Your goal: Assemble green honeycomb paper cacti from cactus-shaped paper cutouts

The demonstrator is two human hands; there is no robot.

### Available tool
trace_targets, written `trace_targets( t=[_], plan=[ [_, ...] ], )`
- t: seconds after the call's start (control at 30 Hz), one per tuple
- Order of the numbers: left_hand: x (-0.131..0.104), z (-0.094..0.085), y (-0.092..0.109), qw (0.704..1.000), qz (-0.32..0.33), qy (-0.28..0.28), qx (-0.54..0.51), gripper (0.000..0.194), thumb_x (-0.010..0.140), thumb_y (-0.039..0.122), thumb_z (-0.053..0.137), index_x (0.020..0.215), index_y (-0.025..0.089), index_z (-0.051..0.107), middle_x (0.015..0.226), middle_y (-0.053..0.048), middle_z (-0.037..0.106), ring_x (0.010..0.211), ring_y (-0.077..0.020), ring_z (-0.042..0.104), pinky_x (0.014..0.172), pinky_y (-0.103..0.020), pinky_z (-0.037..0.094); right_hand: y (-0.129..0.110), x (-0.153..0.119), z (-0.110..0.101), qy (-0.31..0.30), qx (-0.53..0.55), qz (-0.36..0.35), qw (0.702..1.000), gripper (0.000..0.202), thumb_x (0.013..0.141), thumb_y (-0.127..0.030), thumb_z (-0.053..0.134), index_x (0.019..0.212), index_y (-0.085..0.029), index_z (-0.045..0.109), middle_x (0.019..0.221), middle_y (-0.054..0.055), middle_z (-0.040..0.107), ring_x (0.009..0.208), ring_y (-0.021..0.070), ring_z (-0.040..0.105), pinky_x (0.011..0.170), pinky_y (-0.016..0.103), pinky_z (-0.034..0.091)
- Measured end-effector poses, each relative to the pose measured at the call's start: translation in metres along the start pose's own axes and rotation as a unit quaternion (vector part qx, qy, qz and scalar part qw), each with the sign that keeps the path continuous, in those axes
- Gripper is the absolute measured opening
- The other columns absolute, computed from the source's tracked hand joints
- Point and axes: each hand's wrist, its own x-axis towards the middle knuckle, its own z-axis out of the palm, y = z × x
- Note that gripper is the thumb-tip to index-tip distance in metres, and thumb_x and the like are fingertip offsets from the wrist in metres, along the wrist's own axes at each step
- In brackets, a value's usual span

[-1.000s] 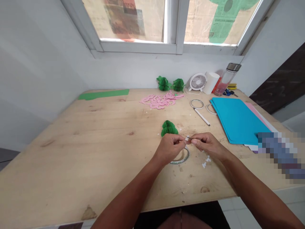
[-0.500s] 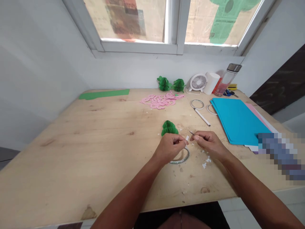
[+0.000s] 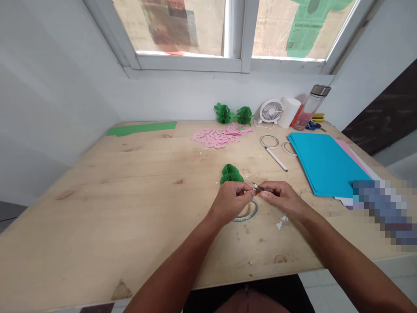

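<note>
My left hand (image 3: 230, 201) pinches a small white strip (image 3: 255, 187) above a tape roll (image 3: 249, 214) lying on the table. Close on its right, my right hand (image 3: 280, 198) is closed around a thin dark pointed tool (image 3: 259, 187), whose tip reaches the strip. Just beyond my left hand sits a green folded-paper piece (image 3: 231, 173), its lower edge partly hidden by the hand. Small white scraps (image 3: 282, 221) lie below my right hand.
Pink paper cutouts (image 3: 216, 137) and two green paper pieces (image 3: 223, 113) are at the back, near a small fan (image 3: 271, 111) and a bottle (image 3: 312, 108). A white pen (image 3: 276, 159) and blue sheets (image 3: 329, 163) lie right; a green strip (image 3: 143, 128) lies back left.
My right hand has moved slightly left, bringing the dark tool from beside the white strip to meet it. My left hand has barely moved and keeps its pinch.
</note>
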Motion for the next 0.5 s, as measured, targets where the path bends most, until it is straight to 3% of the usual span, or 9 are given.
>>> trace_targets(
  t=[0.3, 0.5],
  plan=[
    [-0.0007, 0.0009, 0.0015, 1.0, -0.003, -0.004, 0.01, 0.021, 0.072, 0.031, 0.057, 0.066, 0.014, 0.066, 0.055, 0.0, 0.052, 0.051, -0.0098, 0.042, 0.049, -0.022, 0.029, -0.0025, -0.0011, 0.0016, 0.016, -0.026, -0.007, 1.0, 0.037, 0.084, -0.05, 0.056, 0.08, -0.015, 0.067, 0.067, 0.0, 0.049, 0.062, 0.0116, 0.04, 0.056, 0.025, 0.029],
    [-0.0004, 0.0001, 0.0019, 1.0, -0.004, -0.006, 0.013, 0.023, 0.072, 0.033, 0.057, 0.064, 0.014, 0.065, 0.053, 0.002, 0.048, 0.05, -0.0087, 0.038, 0.048, -0.021, 0.028, -0.0041, -0.0014, 0.0017, 0.041, -0.062, -0.01, 0.997, 0.038, 0.084, -0.051, 0.055, 0.077, -0.015, 0.065, 0.066, 0.0, 0.05, 0.061, 0.0112, 0.041, 0.056, 0.025, 0.03]
  ],
)
